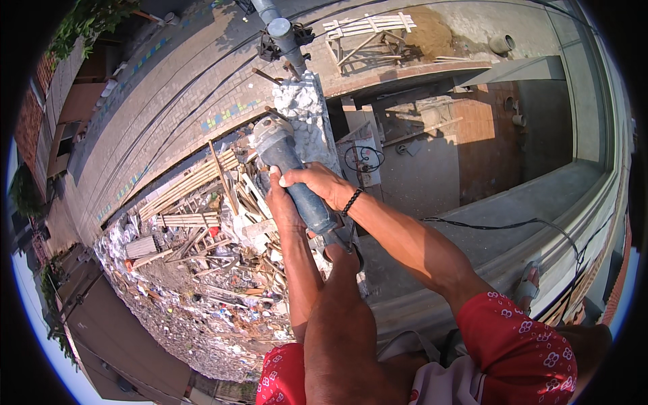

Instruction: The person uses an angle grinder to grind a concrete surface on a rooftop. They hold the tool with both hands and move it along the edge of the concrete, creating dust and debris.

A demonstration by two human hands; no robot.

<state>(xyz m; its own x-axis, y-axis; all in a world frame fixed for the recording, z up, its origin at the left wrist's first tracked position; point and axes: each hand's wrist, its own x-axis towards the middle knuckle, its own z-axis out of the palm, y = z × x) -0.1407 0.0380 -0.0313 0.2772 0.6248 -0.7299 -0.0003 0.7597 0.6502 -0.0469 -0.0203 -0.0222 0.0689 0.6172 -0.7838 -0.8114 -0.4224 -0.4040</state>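
Observation:
I grip a dark angle grinder (300, 202) with both hands. Its grey head and guard (270, 138) point up the frame, beside a short rusty metal bar (274, 112) on a rough white concrete ledge (307, 108). My left hand (280, 199) is wrapped round the left side of the grinder's body, thumb upward. My right hand (314, 181) is closed over it from the right, a dark beaded band at the wrist. A second bar (266, 75) sticks out farther along the ledge. Below the grinder, my bent bare knee (341, 266) rests near the ledge.
I am high up. Below left lies heaped timber debris (202, 256) beside a paved street (169, 101). A utility pole (283, 40) and wires rise ahead. Right are a drop to a yard (422, 162), a wooden trestle (371, 27), a black cable (493, 226) and my sandalled foot (528, 287).

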